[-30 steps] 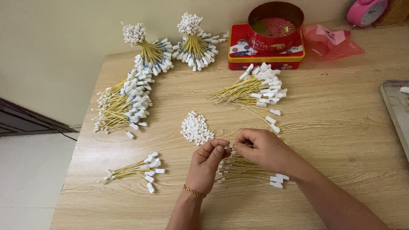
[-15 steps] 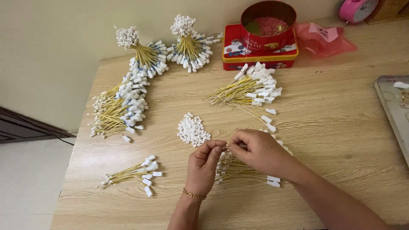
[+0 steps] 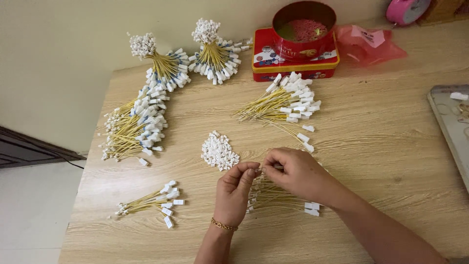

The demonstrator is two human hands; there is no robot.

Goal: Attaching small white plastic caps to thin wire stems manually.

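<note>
Presently, at lower centre of the frame, the left hand (image 3: 234, 193), wearing a gold bracelet (image 3: 223, 225), and the right hand (image 3: 298, 174) meet fingertip to fingertip, both pinching a thin yellow wire (image 3: 270, 168) between thumb and forefinger. Beneath them lies a loose bundle of wires (image 3: 278, 199) with white end connectors. At lower left rests a smaller bundle (image 3: 149, 201). Just above the hands sits a small heap of white connectors (image 3: 219, 151). Further up, a fanned bundle (image 3: 283, 103) lies at centre, a long pile (image 3: 134, 124) at left. At the far edge of the wooden table (image 3: 381, 146) stand two tied sheaves (image 3: 188, 61) and a red tin (image 3: 298, 41).
</note>
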